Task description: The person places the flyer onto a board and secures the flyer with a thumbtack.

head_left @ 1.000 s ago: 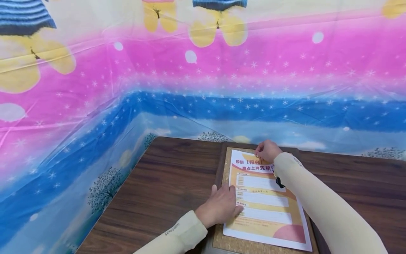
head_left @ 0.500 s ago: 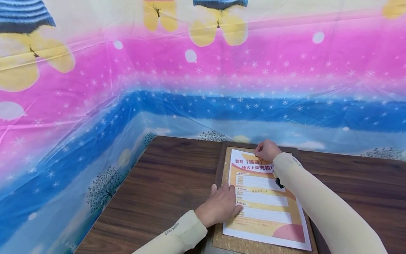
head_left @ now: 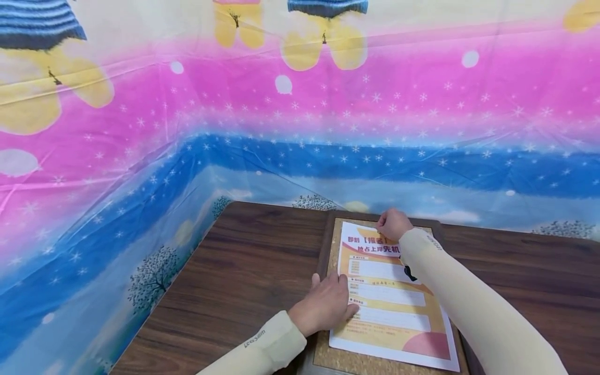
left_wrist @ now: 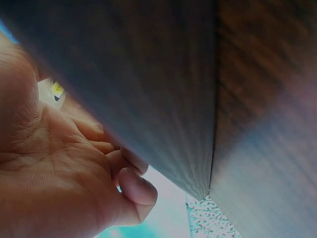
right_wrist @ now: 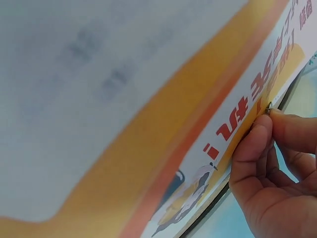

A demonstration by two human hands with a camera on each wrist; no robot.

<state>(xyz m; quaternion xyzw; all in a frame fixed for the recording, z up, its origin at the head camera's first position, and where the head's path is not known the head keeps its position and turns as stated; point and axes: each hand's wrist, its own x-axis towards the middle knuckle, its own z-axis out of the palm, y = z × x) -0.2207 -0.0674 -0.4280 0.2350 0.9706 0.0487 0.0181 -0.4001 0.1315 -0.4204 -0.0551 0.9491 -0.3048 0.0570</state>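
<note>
A printed poster (head_left: 403, 341) in yellow, white and red lies on a wood-framed cork board (head_left: 363, 361) on the table. At the poster's top edge, my right hand (head_left: 395, 225) pinches a small shiny metal thumbtack (right_wrist: 268, 107) between thumb and forefinger, its tip against the paper. My left hand (head_left: 323, 304) rests over the left edge of the poster and board, fingers loosely spread and thumb on the paper. In the left wrist view, the palm and bent fingers (left_wrist: 136, 186) of this hand show beside the dark board frame (left_wrist: 163, 109).
The dark wood table (head_left: 225, 276) extends to the left and right of the board. Behind it hangs a pink and blue printed cloth (head_left: 304, 125), which also runs along the table's left side. A black object (head_left: 410, 273) is at my right wrist.
My right wrist and sleeve have turned and shifted slightly left, while the fingers stay at the same spot on the poster's top edge. The left hand has kept its place.
</note>
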